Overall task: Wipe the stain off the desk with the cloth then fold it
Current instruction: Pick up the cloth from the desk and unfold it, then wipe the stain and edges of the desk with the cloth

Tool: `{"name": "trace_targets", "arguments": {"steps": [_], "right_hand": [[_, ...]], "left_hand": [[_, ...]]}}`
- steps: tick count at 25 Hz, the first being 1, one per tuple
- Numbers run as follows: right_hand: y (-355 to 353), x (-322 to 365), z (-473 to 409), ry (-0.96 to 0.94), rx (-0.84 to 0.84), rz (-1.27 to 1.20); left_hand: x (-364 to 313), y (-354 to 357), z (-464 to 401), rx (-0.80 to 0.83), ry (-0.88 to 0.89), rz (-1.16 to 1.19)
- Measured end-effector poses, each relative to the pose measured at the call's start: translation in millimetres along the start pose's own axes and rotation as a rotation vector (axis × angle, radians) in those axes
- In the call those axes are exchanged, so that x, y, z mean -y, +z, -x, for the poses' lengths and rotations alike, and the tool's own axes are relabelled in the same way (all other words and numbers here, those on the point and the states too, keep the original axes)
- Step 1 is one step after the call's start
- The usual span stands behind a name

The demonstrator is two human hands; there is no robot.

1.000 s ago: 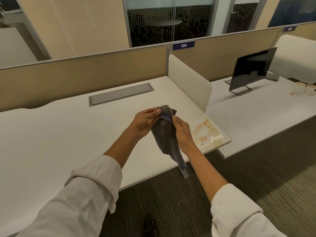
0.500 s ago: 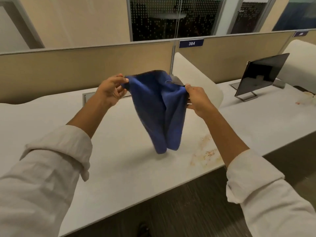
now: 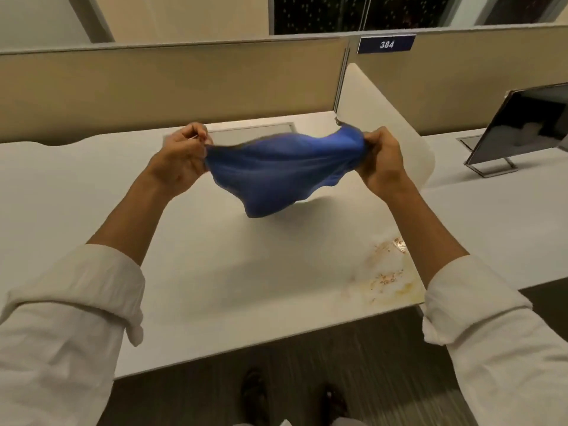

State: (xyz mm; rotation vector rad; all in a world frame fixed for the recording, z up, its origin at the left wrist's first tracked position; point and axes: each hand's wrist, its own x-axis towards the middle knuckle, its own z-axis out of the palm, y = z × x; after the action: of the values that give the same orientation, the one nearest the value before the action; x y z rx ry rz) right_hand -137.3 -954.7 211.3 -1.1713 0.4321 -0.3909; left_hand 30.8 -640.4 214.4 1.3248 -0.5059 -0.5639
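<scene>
A blue cloth hangs stretched in the air above the white desk. My left hand pinches its left corner and my right hand grips its right corner. The cloth sags in the middle and does not touch the desk. An orange-brown stain with crumbs lies on the desk's front right corner, below and right of the cloth, beside my right forearm.
A white divider panel stands at the desk's right edge. A dark monitor stands on the neighbouring desk to the right. A grey cable hatch lies at the back, before a beige partition. My feet show below the desk's front edge.
My hands have moved apart, pulling the cloth from a bunched, hanging shape into a wide stretched one. The view has tilted down toward the desk.
</scene>
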Motion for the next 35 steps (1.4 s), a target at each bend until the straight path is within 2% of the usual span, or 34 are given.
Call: {"name": "trace_targets", "arguments": {"steps": [2, 3, 5, 6, 8, 10, 14, 16, 18, 21, 26, 30, 35], "right_hand": [[-31.9, -44.1, 13.8, 0.085, 0.052, 0.04], [-47.2, -67.9, 22.8, 0.151, 0.066, 0.095], [-78.1, -111.3, 39.2, 0.238, 0.133, 0.34], [-93.4, -128.0, 44.8, 0.258, 0.226, 0.527], [-114.0, -149.7, 47.6, 0.208, 0.432, 0.895], [-118.1, -151.3, 41.1, 0.1, 0.506, 1.121], [-80.8, -155.5, 22.6, -0.208, 0.347, 1.266], [-47.2, -185.6, 23.2, -0.204, 0.457, 1.379], [-21.0, -228.4, 34.9, -0.152, 0.547, 1.648], [-11.7, -266.0, 44.7, -0.252, 0.457, 1.802], [-13.3, -280.1, 67.9, -0.395, 0.454, 1.717], [-47.8, -274.1, 92.2, -0.434, 0.474, 1.699], [-75.3, -259.1, 65.9, -0.378, 0.278, 1.796]], "left_hand": [[42.0, 11.7, 34.1, 0.151, -0.114, -0.16], [66.0, 20.1, 50.5, 0.176, -0.194, -0.242], [116.9, 43.1, 80.8, 0.187, -0.366, -0.349], [141.2, 56.7, 94.2, 0.204, -0.449, -0.393], [178.2, 78.2, 116.4, 0.258, -0.597, -0.534], [196.8, 89.0, 129.6, 0.2, -0.639, -0.644], [199.5, 85.8, 130.6, -0.18, -0.448, -0.726], [201.8, 85.8, 124.9, -0.315, -0.364, -0.801], [206.0, 87.4, 119.4, -0.407, -0.274, -0.838], [212.8, 82.1, 114.3, -0.5, -0.152, -0.852], [223.4, 90.6, 110.4, -0.548, -0.062, -0.82], [222.3, 102.4, 96.8, -0.524, -0.013, -0.783], [221.3, 114.7, 81.3, -0.486, 0.015, -0.737]]}}
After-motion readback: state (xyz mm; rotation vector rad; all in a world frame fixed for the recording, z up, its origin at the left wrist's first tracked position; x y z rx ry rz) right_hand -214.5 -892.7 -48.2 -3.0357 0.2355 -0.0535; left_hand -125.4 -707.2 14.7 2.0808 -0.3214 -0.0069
